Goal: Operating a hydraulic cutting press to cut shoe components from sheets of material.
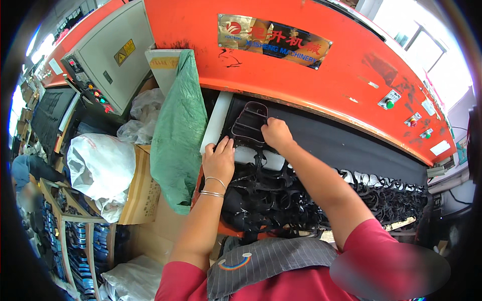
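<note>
A metal cutting die point(247, 132), an outline with crossbars inside, lies at the left end of the black sheet material point(336, 140). My right hand point(277, 134) grips its right edge with bent fingers. Just below the die's lower left corner, my left hand point(219, 159) rests on the black material with its fingers stretched out. Pale blocks point(273, 161) show through the cut-out scraps close to both hands. Tangled black offcuts point(281, 193) hang along the near edge of the material, between my forearms and beyond.
The orange press body point(281, 75) spans the far side, with buttons point(389, 103) at right. A grey control cabinet point(108, 60), green plastic sheet point(175, 135), white bag point(100, 160) and cardboard box point(143, 185) are at left. A person point(32, 173) is at far left beside shelves point(75, 218).
</note>
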A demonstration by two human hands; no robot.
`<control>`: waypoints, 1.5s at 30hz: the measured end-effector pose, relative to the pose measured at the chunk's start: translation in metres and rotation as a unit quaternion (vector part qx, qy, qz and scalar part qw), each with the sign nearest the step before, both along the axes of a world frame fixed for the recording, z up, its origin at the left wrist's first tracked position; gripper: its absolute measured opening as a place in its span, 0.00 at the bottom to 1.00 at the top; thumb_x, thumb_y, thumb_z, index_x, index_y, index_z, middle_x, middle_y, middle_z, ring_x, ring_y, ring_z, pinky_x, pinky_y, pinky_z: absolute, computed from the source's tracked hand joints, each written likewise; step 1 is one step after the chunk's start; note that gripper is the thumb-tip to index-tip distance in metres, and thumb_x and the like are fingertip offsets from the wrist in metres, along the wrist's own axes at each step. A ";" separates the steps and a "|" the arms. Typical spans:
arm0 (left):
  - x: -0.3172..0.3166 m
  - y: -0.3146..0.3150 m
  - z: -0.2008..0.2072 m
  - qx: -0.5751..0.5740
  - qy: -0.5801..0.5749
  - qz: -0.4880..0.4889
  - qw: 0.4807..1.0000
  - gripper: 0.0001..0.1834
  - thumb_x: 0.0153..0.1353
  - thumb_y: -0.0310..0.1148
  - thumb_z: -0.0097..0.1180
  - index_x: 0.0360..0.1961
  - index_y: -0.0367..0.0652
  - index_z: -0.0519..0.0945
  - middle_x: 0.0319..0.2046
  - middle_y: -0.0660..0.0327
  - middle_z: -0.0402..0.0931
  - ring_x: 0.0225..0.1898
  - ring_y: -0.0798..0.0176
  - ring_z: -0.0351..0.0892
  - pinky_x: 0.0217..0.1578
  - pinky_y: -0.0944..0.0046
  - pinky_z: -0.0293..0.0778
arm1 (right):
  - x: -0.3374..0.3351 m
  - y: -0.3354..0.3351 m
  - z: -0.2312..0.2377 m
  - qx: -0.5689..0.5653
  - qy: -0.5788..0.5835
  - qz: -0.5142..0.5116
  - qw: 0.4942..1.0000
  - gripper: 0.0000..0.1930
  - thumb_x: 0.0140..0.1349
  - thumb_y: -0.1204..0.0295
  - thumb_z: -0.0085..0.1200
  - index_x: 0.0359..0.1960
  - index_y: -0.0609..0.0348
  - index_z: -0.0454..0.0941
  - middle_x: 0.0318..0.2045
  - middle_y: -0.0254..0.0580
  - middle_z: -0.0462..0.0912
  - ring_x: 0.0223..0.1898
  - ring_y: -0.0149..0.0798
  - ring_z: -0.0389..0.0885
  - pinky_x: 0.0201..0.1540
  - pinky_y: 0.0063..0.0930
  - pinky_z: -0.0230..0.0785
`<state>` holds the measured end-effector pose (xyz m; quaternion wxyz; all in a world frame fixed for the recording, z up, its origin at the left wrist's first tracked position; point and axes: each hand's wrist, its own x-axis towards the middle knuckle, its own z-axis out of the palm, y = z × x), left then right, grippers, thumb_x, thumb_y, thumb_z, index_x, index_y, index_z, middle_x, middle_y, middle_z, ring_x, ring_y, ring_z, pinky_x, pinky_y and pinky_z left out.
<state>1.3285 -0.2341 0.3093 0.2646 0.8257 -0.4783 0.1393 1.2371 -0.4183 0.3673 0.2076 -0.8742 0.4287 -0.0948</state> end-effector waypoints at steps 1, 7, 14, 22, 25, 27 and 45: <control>0.003 0.001 -0.002 0.001 0.006 0.002 1.000 0.17 0.60 0.38 0.54 0.51 0.51 0.79 0.55 0.73 0.74 0.47 0.54 0.68 0.45 0.52 0.71 | 0.001 0.003 -0.002 0.001 0.006 0.002 1.000 0.16 0.59 0.64 0.46 0.40 0.65 0.77 0.35 0.64 0.81 0.42 0.64 0.79 0.47 0.51 0.72; 0.004 0.000 0.007 0.036 0.040 0.004 0.999 0.20 0.61 0.36 0.53 0.55 0.49 0.76 0.57 0.70 0.70 0.50 0.52 0.65 0.49 0.52 0.68 | -0.040 0.004 -0.023 -0.096 -0.047 0.217 0.970 0.39 0.50 0.41 0.59 0.58 0.55 0.69 0.63 0.58 0.66 0.69 0.49 0.55 0.69 0.48 0.44; 0.012 -0.006 0.011 0.009 0.061 -0.018 0.998 0.21 0.57 0.30 0.55 0.54 0.45 0.77 0.54 0.64 0.71 0.50 0.48 0.63 0.52 0.53 0.65 | -0.037 -0.011 -0.033 -0.116 -0.102 0.252 0.955 0.33 0.47 0.48 0.63 0.52 0.54 0.75 0.59 0.57 0.71 0.66 0.49 0.62 0.67 0.49 0.49; -0.003 -0.008 0.017 0.000 0.006 -0.008 1.000 0.17 0.56 0.31 0.56 0.49 0.44 0.81 0.52 0.66 0.73 0.48 0.49 0.65 0.50 0.56 0.68 | -0.051 -0.017 -0.028 -0.138 -0.125 0.274 0.943 0.33 0.46 0.46 0.62 0.52 0.52 0.75 0.58 0.56 0.73 0.66 0.49 0.63 0.67 0.49 0.50; -0.007 -0.008 0.017 0.001 -0.010 -0.004 1.000 0.18 0.56 0.32 0.56 0.50 0.46 0.80 0.53 0.67 0.73 0.50 0.50 0.65 0.51 0.53 0.68 | -0.058 -0.016 -0.024 -0.144 -0.113 0.284 0.941 0.37 0.48 0.44 0.60 0.57 0.50 0.71 0.60 0.56 0.70 0.66 0.51 0.62 0.67 0.49 0.51; -0.009 0.000 0.021 0.027 0.004 0.010 1.000 0.19 0.56 0.32 0.56 0.50 0.48 0.80 0.53 0.67 0.73 0.52 0.50 0.65 0.51 0.52 0.67 | -0.073 -0.007 0.001 -0.092 -0.062 0.287 0.951 0.42 0.51 0.45 0.58 0.66 0.48 0.61 0.62 0.58 0.66 0.66 0.54 0.60 0.67 0.49 0.51; -0.377 -0.230 0.173 -0.083 0.167 -0.566 0.803 0.13 0.56 0.39 0.54 0.37 0.42 0.81 0.32 0.53 0.76 0.40 0.49 0.76 0.44 0.51 0.72 | -0.720 -0.332 0.180 -0.539 -0.308 -0.362 0.695 0.32 0.72 0.50 0.33 0.62 0.70 0.64 0.63 0.61 0.64 0.62 0.56 0.65 0.64 0.43 0.56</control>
